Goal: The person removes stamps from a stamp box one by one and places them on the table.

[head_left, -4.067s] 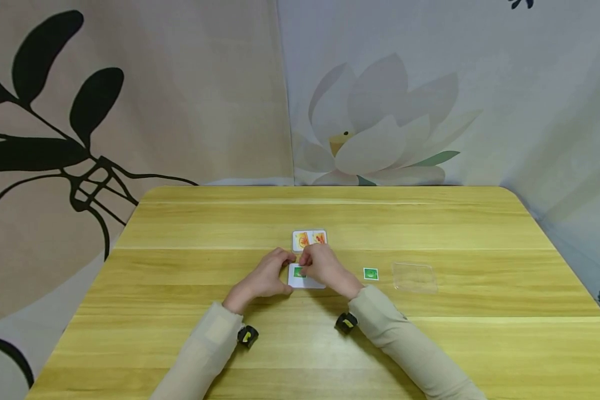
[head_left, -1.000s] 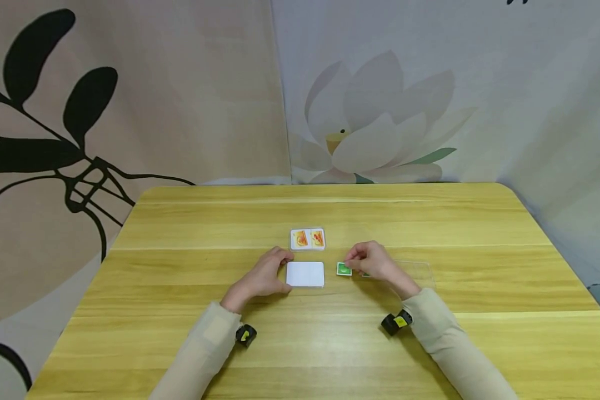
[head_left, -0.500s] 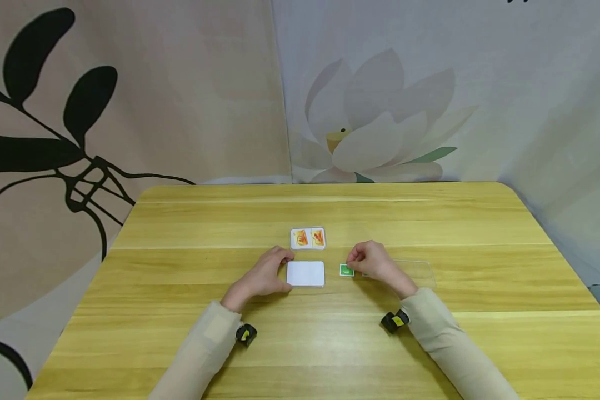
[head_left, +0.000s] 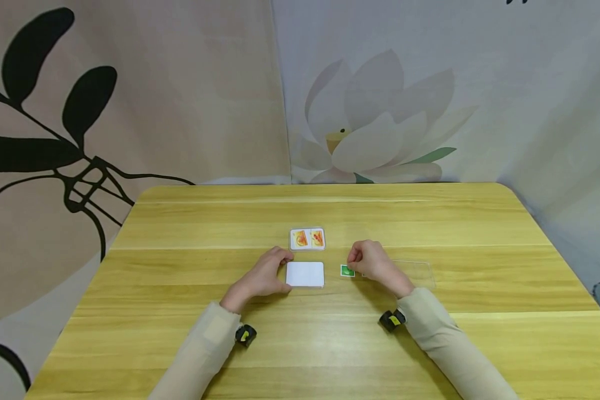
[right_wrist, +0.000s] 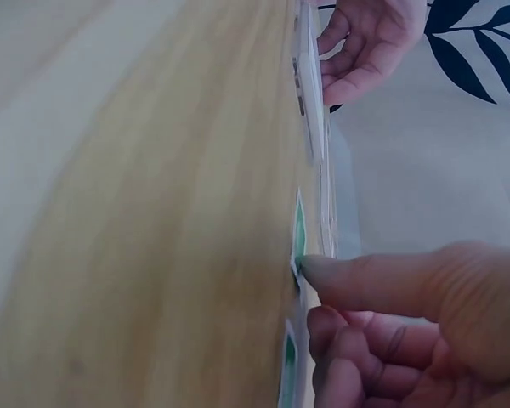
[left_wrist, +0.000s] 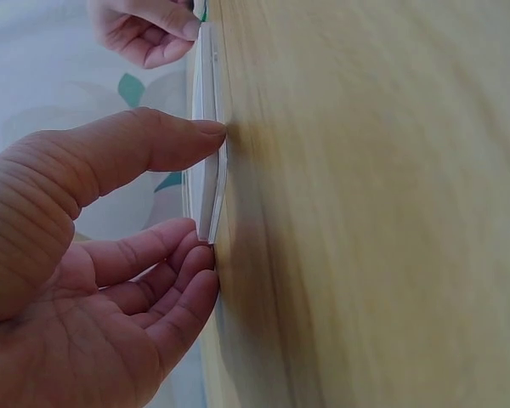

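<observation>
A white rectangular card lies in a clear plastic case at the middle of the table. My left hand holds this cased card by its left part, thumb on the near edge and fingers at the far edge. To the right of it, my right hand pinches a small green square with a white border, low over the wood. In the right wrist view, the thumb tip meets that square's edge. A second green square lies close by, mostly hidden under the right hand in the head view.
Beyond the white card lies another clear case with two orange pictures. A clear plastic lid rests on the wooden table to the right, partly behind my right hand. A patterned curtain hangs past the table's far edge.
Four seconds ago my right hand was at a green square on the white card; it has moved right, and the card is bare. Lately the square has shifted slightly right. My left hand stayed.
</observation>
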A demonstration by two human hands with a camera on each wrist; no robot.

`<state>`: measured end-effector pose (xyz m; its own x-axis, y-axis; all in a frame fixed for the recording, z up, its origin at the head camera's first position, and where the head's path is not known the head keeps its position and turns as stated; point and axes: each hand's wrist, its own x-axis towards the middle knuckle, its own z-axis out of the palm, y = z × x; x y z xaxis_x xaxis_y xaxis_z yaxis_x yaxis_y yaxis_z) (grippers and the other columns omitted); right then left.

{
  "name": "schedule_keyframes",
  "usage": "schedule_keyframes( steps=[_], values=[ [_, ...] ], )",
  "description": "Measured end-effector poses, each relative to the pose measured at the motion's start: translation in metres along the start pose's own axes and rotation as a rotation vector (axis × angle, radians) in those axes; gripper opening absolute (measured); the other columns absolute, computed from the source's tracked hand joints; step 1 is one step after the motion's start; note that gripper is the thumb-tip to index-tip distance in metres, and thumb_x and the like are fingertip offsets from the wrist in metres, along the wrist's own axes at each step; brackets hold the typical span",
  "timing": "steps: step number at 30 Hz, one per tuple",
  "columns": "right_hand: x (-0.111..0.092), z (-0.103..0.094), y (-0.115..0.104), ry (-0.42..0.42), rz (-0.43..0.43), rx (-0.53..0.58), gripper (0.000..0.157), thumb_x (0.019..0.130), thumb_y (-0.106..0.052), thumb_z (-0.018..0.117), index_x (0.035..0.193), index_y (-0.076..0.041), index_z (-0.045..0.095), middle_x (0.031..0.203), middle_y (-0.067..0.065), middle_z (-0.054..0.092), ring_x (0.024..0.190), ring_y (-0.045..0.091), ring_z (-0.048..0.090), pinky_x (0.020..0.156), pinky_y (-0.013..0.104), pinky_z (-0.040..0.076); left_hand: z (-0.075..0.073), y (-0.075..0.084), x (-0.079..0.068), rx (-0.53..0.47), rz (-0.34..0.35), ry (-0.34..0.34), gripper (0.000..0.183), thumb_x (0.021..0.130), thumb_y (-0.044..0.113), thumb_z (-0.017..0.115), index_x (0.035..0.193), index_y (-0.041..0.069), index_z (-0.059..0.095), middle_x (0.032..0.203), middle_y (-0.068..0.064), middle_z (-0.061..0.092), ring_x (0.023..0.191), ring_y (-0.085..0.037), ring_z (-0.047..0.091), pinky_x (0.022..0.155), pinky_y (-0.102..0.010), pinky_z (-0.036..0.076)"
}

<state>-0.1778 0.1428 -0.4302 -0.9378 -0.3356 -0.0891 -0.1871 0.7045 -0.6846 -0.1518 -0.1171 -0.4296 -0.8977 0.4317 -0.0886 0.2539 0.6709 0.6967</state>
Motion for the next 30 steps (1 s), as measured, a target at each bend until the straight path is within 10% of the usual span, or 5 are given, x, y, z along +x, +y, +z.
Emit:
schedule_keyframes(
  steps=[21,30],
  values=[
    [-0.014,-0.010,-0.004,0.059,-0.078,0.026,0.010,0.079,0.001,0.069,0.084,0.002,0.060,0.074,0.007,0.058,0.067,0.016,0.053,0.060,0.026,0.047,0.001,0.002,0.003,0.007,0.018,0.046,0.054,0.069,0.010,0.081,0.114,-0.008,0.057,0.105,-0.013,0.055,0.096,-0.026,0.052,0.087,-0.038,0.046],
    [-0.026,-0.021,0.005,0.110,-0.032,0.009,0.017,0.080,0.000,0.069,0.094,0.006,0.061,0.085,0.014,0.062,0.077,0.024,0.057,0.070,0.036,0.050,0.005,0.012,0.017,0.004,0.170,0.080,0.047,0.073,0.011,0.077,0.113,-0.008,0.058,0.103,-0.016,0.058,0.096,-0.029,0.055,0.086,-0.039,0.047]
  ],
)
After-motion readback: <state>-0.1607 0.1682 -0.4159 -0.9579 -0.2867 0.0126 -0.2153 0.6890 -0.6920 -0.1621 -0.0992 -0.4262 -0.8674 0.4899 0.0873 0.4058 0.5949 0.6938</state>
